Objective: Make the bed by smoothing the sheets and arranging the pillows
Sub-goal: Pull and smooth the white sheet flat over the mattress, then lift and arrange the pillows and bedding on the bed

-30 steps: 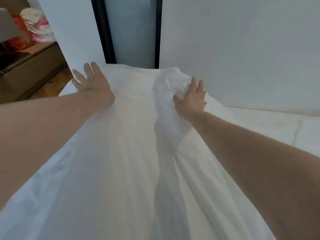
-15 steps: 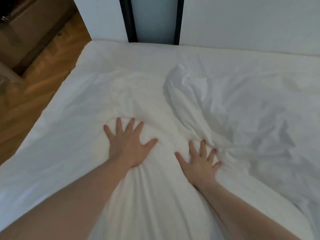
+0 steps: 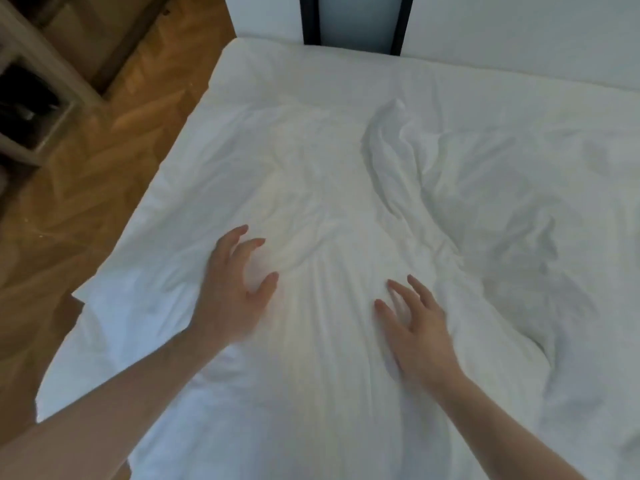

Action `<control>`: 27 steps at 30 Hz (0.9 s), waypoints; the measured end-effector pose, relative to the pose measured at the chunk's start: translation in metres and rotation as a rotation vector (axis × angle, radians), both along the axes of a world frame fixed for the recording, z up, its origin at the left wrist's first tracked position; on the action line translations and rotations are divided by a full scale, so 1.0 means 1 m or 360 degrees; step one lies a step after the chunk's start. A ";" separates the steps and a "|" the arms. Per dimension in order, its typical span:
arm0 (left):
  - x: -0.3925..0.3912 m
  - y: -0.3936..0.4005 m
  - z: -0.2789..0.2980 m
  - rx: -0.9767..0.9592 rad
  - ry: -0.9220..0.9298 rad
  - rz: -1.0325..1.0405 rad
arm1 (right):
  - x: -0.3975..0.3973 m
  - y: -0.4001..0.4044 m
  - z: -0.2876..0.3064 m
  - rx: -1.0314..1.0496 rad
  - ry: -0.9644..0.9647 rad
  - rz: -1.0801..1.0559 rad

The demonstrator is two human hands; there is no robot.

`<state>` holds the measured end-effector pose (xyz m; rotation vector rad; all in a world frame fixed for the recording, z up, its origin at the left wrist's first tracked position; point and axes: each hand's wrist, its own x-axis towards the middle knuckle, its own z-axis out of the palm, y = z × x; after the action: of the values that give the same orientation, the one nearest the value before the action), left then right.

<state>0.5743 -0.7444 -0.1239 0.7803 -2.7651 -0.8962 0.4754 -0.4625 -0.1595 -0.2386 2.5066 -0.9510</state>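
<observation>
Two bare hands of mine are out over the white sheet [image 3: 332,188], seen from the head camera, the one view I have. My left hand [image 3: 232,289] is near the bed's left edge, fingers curled and spread like a loose claw, thumb apart; it has hold of nothing, and whether the fingertips touch the cloth I cannot tell through the blur. My right hand [image 3: 415,327] lies a little nearer me, palm down, fingers spread and open, with no fabric gripped. The sheet covers the mattress [image 3: 277,64] with long creases running between my hands and a raised fold [image 3: 388,140] beyond them, right of centre. A wooden floor [image 3: 104,161] shows to the left, a wall [image 3: 519,26] beyond the bed.
</observation>
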 end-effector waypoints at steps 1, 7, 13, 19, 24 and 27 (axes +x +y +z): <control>0.042 -0.004 0.012 -0.0046 -0.0063 0.0097 | 0.031 0.008 0.015 -0.0019 0.0105 0.0057; 0.259 -0.008 0.007 0.0843 -0.1283 0.1088 | 0.188 0.051 0.040 0.0220 0.0196 0.0110; 0.245 0.063 0.010 0.1353 -0.1025 0.0998 | 0.215 0.067 0.030 0.0651 -0.0158 -0.0154; 0.201 0.062 0.051 0.0775 -0.0998 0.0687 | 0.181 0.056 0.048 0.0404 -0.0252 -0.0024; 0.181 0.045 0.178 0.0548 -0.0364 0.0609 | 0.158 0.064 0.162 -0.0188 -0.0129 -0.0401; 0.133 0.029 0.255 0.0150 -0.0095 0.0484 | 0.127 0.051 0.230 -0.0430 0.0040 -0.0504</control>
<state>0.7074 -0.7156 0.1314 1.2212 -2.5673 -0.9584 0.6029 -0.4117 0.0702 0.0690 2.4782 -1.4221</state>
